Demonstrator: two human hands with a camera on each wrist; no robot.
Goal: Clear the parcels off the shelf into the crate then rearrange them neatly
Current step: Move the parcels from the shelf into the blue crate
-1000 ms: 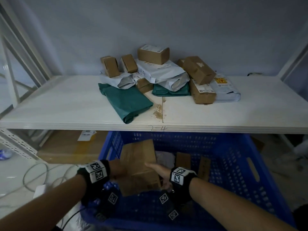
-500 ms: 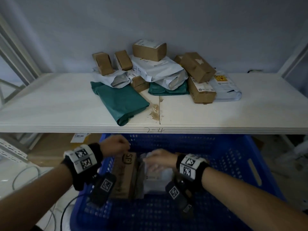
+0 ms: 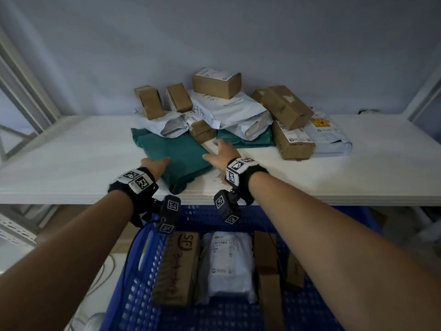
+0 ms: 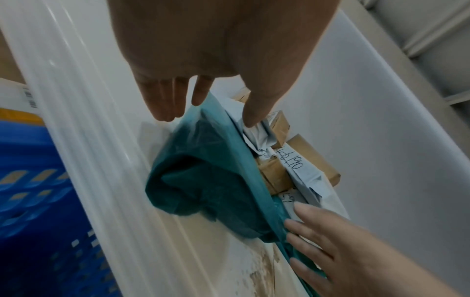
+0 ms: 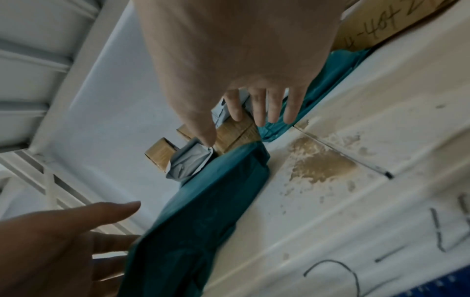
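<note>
A teal mailer bag (image 3: 176, 151) lies at the front of the white shelf (image 3: 71, 163), ahead of a pile of brown boxes (image 3: 216, 82) and grey mailers (image 3: 233, 108). My left hand (image 3: 155, 164) reaches its left edge with fingers straight; in the left wrist view the bag (image 4: 203, 180) has its edge between fingers and thumb of that hand (image 4: 211, 114). My right hand (image 3: 222, 152) is spread at the bag's right edge, in the right wrist view (image 5: 236, 128) over a small brown box (image 5: 234, 134). Neither hand holds anything.
The blue crate (image 3: 195, 211) stands below the shelf's front edge with a brown SF box (image 3: 176, 266), a white mailer (image 3: 229, 266) and narrow brown boxes (image 3: 267, 259) inside. A second teal bag (image 3: 245, 139) lies under the grey mailers. White uprights frame both sides.
Both hands let go of the brown box in the crate, then rose from the crate to the shelf and now reach the teal bag.
</note>
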